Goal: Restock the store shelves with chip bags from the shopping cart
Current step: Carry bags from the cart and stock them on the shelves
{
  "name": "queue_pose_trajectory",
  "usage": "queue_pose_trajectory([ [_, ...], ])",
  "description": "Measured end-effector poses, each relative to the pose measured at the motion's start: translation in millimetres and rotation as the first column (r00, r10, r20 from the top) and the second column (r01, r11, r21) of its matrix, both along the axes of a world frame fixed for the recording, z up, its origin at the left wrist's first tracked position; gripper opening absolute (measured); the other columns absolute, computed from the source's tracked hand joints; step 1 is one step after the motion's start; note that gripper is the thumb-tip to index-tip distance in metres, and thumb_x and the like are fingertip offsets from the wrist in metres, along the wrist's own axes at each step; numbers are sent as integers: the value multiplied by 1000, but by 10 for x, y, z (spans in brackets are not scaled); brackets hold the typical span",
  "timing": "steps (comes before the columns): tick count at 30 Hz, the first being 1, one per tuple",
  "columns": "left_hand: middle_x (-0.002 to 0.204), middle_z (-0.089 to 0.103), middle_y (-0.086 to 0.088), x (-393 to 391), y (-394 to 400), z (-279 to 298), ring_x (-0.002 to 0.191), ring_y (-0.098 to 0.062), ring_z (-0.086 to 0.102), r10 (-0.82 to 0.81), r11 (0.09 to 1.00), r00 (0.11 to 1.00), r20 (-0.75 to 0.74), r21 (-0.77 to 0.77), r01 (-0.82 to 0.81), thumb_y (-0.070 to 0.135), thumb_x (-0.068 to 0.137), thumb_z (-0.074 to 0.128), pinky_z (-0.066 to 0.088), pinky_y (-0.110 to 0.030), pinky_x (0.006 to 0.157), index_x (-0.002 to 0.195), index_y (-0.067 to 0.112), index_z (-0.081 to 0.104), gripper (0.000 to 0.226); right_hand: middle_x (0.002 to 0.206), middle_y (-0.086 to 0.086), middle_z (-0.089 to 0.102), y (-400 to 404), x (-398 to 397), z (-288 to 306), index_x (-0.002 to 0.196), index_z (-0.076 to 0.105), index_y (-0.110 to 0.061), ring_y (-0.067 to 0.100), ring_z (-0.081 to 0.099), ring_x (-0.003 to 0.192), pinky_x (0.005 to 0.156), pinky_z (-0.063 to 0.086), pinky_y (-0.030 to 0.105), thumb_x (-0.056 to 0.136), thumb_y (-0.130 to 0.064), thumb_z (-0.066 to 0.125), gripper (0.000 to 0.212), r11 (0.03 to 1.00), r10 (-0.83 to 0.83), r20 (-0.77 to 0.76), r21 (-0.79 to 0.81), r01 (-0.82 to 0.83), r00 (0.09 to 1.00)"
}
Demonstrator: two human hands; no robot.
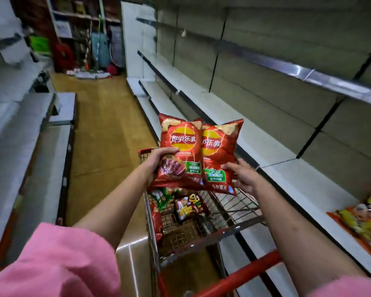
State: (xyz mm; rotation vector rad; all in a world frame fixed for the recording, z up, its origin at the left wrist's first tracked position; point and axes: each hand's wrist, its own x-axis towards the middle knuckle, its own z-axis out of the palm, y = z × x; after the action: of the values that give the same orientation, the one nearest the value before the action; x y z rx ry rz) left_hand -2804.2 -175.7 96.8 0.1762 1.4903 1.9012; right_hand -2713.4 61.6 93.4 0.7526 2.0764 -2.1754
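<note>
Two red Lay's chip bags are held up side by side above the shopping cart (240,213). My left hand (159,161) grips the left bag (180,146) at its lower left edge, thumb across the front. My right hand (243,176) holds the right bag (220,155) at its lower right side. Both bags stand upright, the left one overlapping the right. Inside the wire cart lie a few more snack bags (189,205), red and green ones. The white shelf (272,151) runs along the right of the cart.
Orange and yellow snack bags (366,219) lie on the right shelf near the frame edge. Bare white shelves line both sides of a wooden-floored aisle (103,129). The cart's red handle (244,273) is near me. Assorted goods hang at the aisle's far end.
</note>
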Motion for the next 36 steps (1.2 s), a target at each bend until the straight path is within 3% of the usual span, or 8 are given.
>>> queue_pose_trajectory([
  [4,90,72,-9,129,-29,166,81,-28,67,-60,998,997,-49,32,62,35,63,68,50,-41,91,114,7,53,60,119,14,61,-58,133,169,136,38,-13,24,64,93,73,56,41,85,-8,62,56,1000,-5,-31,-11,5,1000],
  [8,89,72,-8,311,-59,243,77,-26,69,-111,994,992,-66,14,112,36,63,68,56,-36,77,115,8,52,61,109,12,64,-169,318,316,122,44,-11,25,64,92,74,57,39,87,-9,56,37,999,34,-31,-29,-35,999],
  [11,88,73,-7,436,-53,285,76,-24,70,-132,991,989,-71,-9,132,36,63,68,56,-35,74,112,9,53,58,113,14,66,-245,455,403,126,48,-9,28,65,98,91,51,45,81,-19,64,49,994,107,-36,-9,-107,994],
  [14,90,72,-8,558,-35,355,81,-27,68,-157,987,985,-75,-36,155,36,62,70,54,-39,83,115,9,52,62,115,14,66,-277,594,464,130,44,-10,28,67,98,87,53,42,75,-26,72,64,996,91,-57,7,-90,994],
  [19,85,73,-6,790,38,527,77,-25,69,-192,981,975,-112,-30,190,33,69,66,54,-36,77,111,10,52,50,110,11,67,-226,892,559,122,45,-12,29,67,97,87,54,46,74,-25,79,61,992,-49,-103,111,60,993],
  [22,85,73,-6,927,102,669,77,-26,69,-196,981,972,-127,-14,196,33,68,67,54,-38,78,113,10,51,52,108,12,69,-162,1111,693,125,46,-10,29,71,89,75,58,42,67,-26,84,71,981,-128,-159,126,149,979],
  [28,79,73,-4,1378,345,887,67,-21,71,-182,983,967,-177,2,185,28,87,59,57,-28,60,109,10,51,29,96,11,69,31,1830,994,116,50,-12,24,70,73,60,56,33,72,-19,81,55,937,-277,-231,148,315,933],
  [36,104,70,-15,2249,739,929,83,-29,71,-180,983,962,-207,-16,180,28,75,74,58,-35,69,125,4,49,61,100,11,67,342,3151,1201,121,46,-12,26,68,79,67,56,36,75,-19,79,58,869,-426,-234,163,467,874],
])
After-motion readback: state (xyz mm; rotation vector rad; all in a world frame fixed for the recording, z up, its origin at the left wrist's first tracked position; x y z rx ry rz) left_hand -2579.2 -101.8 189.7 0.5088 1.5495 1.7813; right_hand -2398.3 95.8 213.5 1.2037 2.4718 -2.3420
